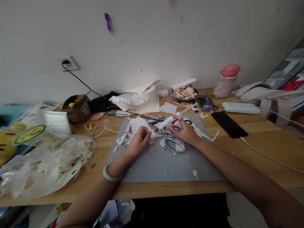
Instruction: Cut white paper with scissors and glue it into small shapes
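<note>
Hands work apart at the mat's point(166, 164) far edge: left hand point(139, 141) pinches paper point(140, 124), right hand point(187, 132) grips glue gun point(169, 121) above scissors point(175, 143).

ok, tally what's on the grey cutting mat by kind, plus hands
Hands: 2, left hand pinching white paper piece, right hand gripping glue gun
Glue guns: 1
Scissors: 1
White pens: 1
Cutting mats: 1
Total: 6, loose paper scraps uncounted
</note>
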The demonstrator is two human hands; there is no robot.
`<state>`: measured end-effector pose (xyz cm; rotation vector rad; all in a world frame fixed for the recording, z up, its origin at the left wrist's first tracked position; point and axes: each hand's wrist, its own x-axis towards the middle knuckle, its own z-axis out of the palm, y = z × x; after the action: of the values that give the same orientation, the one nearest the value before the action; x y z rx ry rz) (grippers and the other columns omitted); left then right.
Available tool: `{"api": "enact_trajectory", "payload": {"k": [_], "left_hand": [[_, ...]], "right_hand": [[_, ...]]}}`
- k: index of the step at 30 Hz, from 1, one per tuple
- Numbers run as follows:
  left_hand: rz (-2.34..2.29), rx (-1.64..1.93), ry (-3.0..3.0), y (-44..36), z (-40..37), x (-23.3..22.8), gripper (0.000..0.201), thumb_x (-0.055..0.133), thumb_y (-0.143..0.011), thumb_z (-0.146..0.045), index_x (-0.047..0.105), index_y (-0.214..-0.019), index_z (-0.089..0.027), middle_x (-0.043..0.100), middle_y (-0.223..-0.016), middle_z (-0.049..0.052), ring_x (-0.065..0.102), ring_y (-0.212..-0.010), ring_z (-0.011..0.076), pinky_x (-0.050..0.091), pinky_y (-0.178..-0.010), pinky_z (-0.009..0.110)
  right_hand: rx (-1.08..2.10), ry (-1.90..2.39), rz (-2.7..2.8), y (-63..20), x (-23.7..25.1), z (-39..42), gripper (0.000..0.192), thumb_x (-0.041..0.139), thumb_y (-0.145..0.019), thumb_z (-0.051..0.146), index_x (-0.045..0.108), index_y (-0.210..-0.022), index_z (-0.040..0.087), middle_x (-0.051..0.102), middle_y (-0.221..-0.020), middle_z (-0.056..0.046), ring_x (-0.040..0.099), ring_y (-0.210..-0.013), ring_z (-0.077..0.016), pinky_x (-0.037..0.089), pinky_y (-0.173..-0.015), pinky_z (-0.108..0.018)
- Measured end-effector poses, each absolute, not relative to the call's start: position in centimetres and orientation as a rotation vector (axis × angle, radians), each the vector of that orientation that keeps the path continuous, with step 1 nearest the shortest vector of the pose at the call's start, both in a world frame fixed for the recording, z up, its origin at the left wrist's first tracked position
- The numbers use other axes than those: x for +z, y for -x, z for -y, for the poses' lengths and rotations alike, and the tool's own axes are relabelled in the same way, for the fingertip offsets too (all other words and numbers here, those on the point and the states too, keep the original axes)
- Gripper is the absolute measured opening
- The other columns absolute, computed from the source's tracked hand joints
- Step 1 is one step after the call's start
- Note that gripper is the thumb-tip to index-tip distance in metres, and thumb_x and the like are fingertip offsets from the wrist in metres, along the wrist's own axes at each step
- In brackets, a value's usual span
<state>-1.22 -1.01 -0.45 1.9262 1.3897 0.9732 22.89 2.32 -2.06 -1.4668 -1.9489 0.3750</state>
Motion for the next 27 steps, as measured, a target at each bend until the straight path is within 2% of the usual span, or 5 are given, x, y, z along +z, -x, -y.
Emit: {"api": "enact_trajectory", "payload": {"k": [19,27], "left_hand": [[-1.357,1.059,-1.836,1.0,1.29,-0.36,0.015,0.047,-0.084,-0.033,0.04,-0.079,-0.021,0.05,-0.064,-0.004,0.047,-0.053,0.0103,0.037,-0.052,0.023],[-1.411,0.982,-1.91,1.23,1.03,-0.58,0.015,0.046,-0.084,-0.033,0.04,-0.079,-0.021,0.052,-0.061,-0.004,0.048,-0.055,0.0114,0.037,-0.054,0.023]], "right_hand": [[0.38,1.46,1.954,-22.94,-1.99,-2.33,0.037,0.063,-0.072,0.042,0.056,-0.099,0.018,0.067,-0.082,-0.007,0.063,-0.071,-0.0218,0.043,-0.057,-0.026],[0.376,1.467,1.917,-22.9,-2.14,-2.38,0.039,0.063,-0.072,0.043,0.056,-0.101,0.018,0.067,-0.082,-0.008,0.063,-0.069,-0.0219,0.043,-0.056,-0.027]]}}
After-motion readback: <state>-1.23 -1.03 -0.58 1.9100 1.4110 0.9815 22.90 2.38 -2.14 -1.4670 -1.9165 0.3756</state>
